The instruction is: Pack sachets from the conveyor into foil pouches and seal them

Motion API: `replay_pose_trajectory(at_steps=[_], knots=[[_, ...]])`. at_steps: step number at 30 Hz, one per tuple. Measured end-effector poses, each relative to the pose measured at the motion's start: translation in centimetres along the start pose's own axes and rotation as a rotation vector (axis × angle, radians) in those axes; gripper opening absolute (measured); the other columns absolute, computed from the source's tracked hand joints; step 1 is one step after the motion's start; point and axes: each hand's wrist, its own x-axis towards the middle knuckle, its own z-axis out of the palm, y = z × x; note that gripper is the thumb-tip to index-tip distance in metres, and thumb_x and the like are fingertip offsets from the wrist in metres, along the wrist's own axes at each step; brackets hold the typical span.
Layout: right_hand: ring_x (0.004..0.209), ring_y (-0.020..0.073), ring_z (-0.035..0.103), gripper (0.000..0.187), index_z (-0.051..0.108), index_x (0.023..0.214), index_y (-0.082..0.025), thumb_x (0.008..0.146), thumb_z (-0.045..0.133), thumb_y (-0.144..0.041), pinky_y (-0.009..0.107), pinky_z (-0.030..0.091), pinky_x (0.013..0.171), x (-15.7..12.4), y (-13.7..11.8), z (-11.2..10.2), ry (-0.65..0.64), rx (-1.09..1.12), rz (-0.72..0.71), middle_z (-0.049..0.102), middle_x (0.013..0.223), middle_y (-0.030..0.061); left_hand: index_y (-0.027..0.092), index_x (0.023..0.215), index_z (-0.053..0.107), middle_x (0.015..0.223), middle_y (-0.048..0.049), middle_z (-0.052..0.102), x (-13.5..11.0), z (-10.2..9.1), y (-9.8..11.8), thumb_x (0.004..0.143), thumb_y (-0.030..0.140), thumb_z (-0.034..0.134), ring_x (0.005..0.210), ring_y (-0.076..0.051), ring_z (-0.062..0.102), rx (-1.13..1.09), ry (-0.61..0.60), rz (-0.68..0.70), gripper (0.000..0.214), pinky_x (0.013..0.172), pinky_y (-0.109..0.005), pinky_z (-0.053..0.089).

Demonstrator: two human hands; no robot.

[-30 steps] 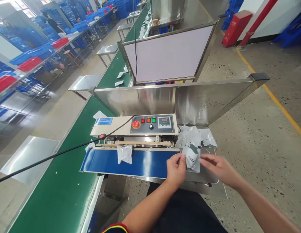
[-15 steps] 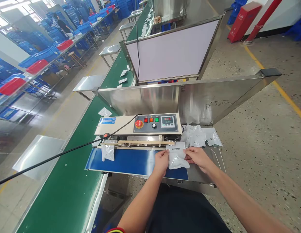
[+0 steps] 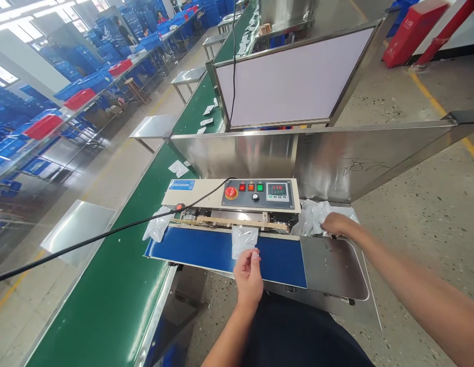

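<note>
A white plastic pouch (image 3: 244,240) hangs by its top edge from the front of a band sealing machine (image 3: 206,193), over the blue belt (image 3: 206,254). My left hand (image 3: 249,278) is at its lower right corner, thumb and fingers pinched together there. Off to the right, my right hand (image 3: 338,224) reaches into a pile of white pouches (image 3: 311,216), its fingers curled over one pouch's edge and partly hidden. Another pouch (image 3: 158,224) is at the machine's left end, tilted above the green conveyor (image 3: 102,285).
A steel plate (image 3: 332,265) extends right of the blue belt. Behind the machine stands a metal partition (image 3: 237,155). A black cable (image 3: 118,232) crosses in front at the left. More pouches (image 3: 178,168) lie on the conveyor. People and blue bins are across the aisle.
The pouch both hands held has moved left along the sealer. My right hand has left it for the pile. The earlier pouch has shifted to the machine's left end.
</note>
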Motion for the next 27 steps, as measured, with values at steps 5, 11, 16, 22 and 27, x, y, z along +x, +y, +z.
replay_pose_trajectory(at_steps=[5, 11, 16, 22, 27], knots=[[0.083, 0.0273, 0.064, 0.029, 0.057, 0.067, -0.023, 0.094, 0.051, -0.034, 0.035, 0.041, 0.072, -4.3, 1.5, -5.3, 0.030, 0.188, -0.046, 0.070, 0.082, 0.0130, 0.019, 0.107, 0.086, 0.102, -0.0140, 0.083, -0.2, 4.1, 1.8, 0.111, 0.050, 0.064, 0.090, -0.024, 0.078, 0.069, -0.272, 0.155, 0.039, 0.086, -0.037, 0.066], [0.058, 0.0143, 0.028, 0.031, 0.041, 0.060, -0.026, 0.074, 0.061, -0.045, 0.031, 0.024, 0.057, -12.4, 1.6, -5.9, -0.327, 0.531, -0.283, 0.037, 0.059, -0.0019, 0.022, 0.144, 0.076, 0.146, -0.0185, 0.076, 0.2, 10.1, 4.3, 0.104, 0.042, 0.073, 0.146, -0.036, 0.065, 0.036, -0.606, 0.463, 0.045, 0.127, -0.059, 0.050], [0.063, 0.0173, 0.043, 0.054, 0.055, 0.060, -0.024, 0.078, 0.073, -0.073, 0.031, 0.042, 0.062, -15.8, 0.9, -2.3, -0.225, 0.963, -0.399, 0.050, 0.063, 0.0012, 0.019, 0.109, 0.087, 0.108, -0.0153, 0.085, -1.0, 11.6, 4.0, 0.106, 0.055, 0.069, 0.103, -0.030, 0.078, -0.052, -0.680, 0.170, 0.040, 0.102, -0.043, 0.062], [0.091, 0.0336, 0.072, 0.064, 0.080, 0.081, -0.023, 0.078, 0.076, -0.087, 0.040, 0.059, 0.085, -17.9, 0.7, 6.1, 0.228, 1.037, -0.263, 0.080, 0.091, 0.0118, 0.013, 0.095, 0.086, 0.088, -0.0115, 0.080, -1.8, 10.1, 2.5, 0.101, 0.071, 0.066, 0.081, -0.024, 0.068, -0.152, -0.534, -0.163, 0.062, 0.079, -0.033, 0.058], [0.073, 0.0278, 0.069, 0.049, 0.079, 0.075, -0.023, 0.077, 0.074, -0.071, 0.034, 0.055, 0.064, -16.8, -0.4, 10.5, 0.426, 1.036, -0.014, 0.076, 0.076, 0.0077, 0.016, 0.065, 0.073, 0.067, -0.0024, 0.063, -0.6, 9.5, 1.0, 0.098, 0.061, 0.069, 0.066, -0.016, 0.051, -0.013, -0.481, -0.206, 0.056, 0.065, -0.026, 0.046]])
